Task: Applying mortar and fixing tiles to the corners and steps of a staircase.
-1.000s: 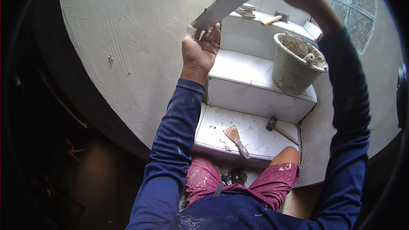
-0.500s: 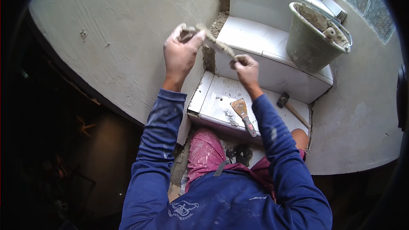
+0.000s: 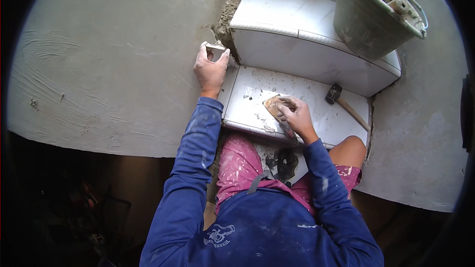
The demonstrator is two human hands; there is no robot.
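My left hand point(image 3: 212, 69) is raised at the plastered wall beside the steps. Its thumb and fingers are closed around a thin, pale tile strip point(image 3: 215, 46) with grey mortar on it, seen nearly edge-on next to the rough gap point(image 3: 228, 17) between wall and stairs. Lower down, my right hand point(image 3: 296, 114) closes over a scraper point(image 3: 271, 105) lying on the white tiled step point(image 3: 252, 86). The scraper's broad, stained blade points away to the left; its dark handle point(image 3: 289, 131) reaches back toward me, partly hidden by the hand.
A mortar-smeared bucket point(image 3: 368, 22) stands on the step above, at the right, with a tool handle point(image 3: 399, 5) sticking out. A mallet point(image 3: 349, 106) lies right of my right hand. Mortar crumbs dot the tread. A dark crumpled item point(image 3: 284, 164) lies between my legs.
My right hand has let go of the strip and come down onto the scraper. The left hand keeps the strip and has lowered it beside the wall gap. The view has shifted.
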